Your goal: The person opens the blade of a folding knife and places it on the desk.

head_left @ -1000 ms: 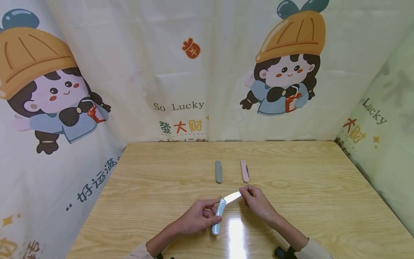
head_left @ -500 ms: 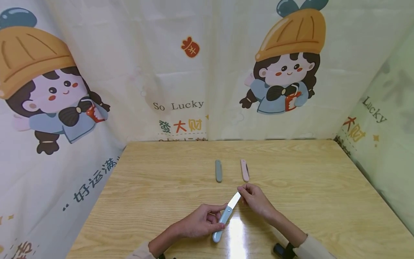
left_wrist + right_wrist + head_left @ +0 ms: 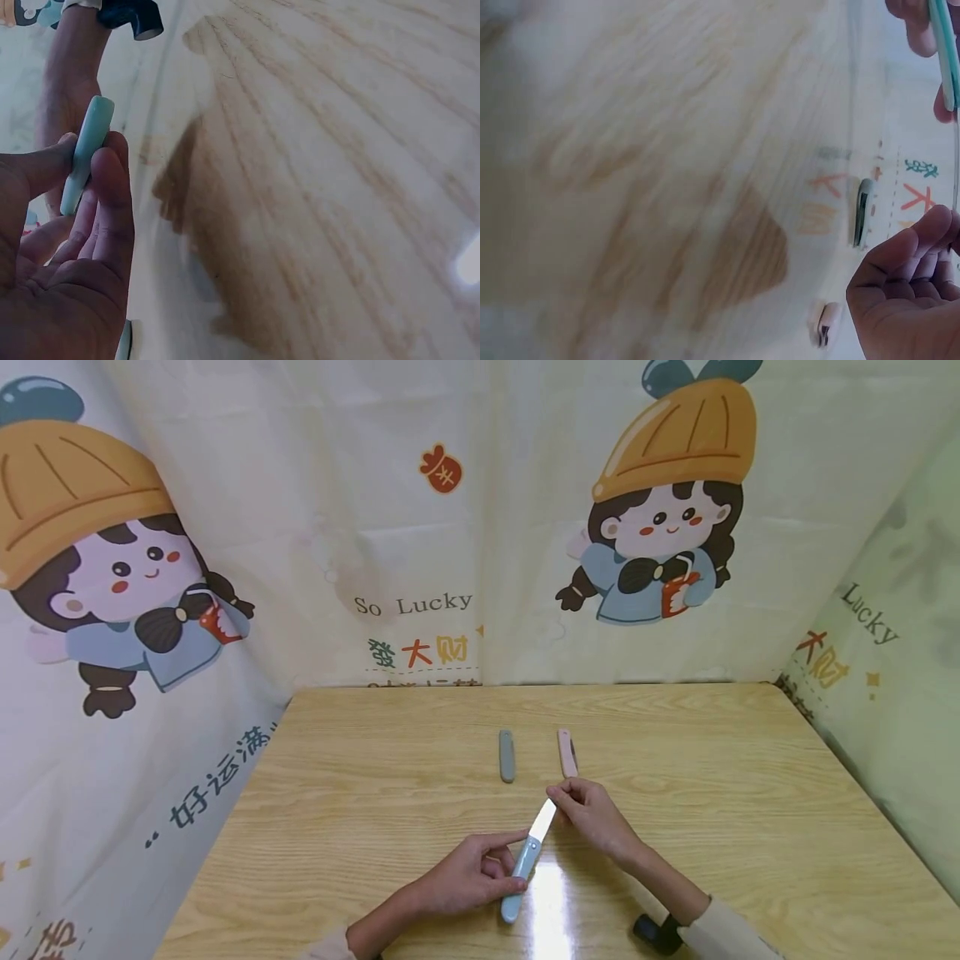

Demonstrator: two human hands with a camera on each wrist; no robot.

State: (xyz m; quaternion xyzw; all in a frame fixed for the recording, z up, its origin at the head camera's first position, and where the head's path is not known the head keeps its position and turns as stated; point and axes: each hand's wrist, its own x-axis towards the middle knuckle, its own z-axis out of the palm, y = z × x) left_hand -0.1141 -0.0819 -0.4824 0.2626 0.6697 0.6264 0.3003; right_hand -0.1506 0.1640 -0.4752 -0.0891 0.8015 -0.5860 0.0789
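Note:
A folding knife [image 3: 526, 862] with a light blue handle has its blade swung out nearly in line with the handle. My left hand [image 3: 472, 877] grips the handle between thumb and fingers; the left wrist view shows the handle [image 3: 91, 142] held above the table. My right hand [image 3: 596, 818] pinches the blade [image 3: 542, 820] at its tip, and the fingertips hide the very end. In the right wrist view the right hand's fingers [image 3: 900, 255] are curled in at the blade's end, while the handle [image 3: 946, 56] is up at the top right.
Farther back on the wooden table [image 3: 360, 760] lie two folded knives, a grey-green knife [image 3: 507, 756] and a pink knife [image 3: 567, 752]. The right hand is just in front of the pink one. A printed curtain [image 3: 525, 527] hangs behind the table.
The blade has swung from an angle to nearly straight with the handle. My left hand has moved slightly right and toward me; my right hand has shifted slightly left and away.

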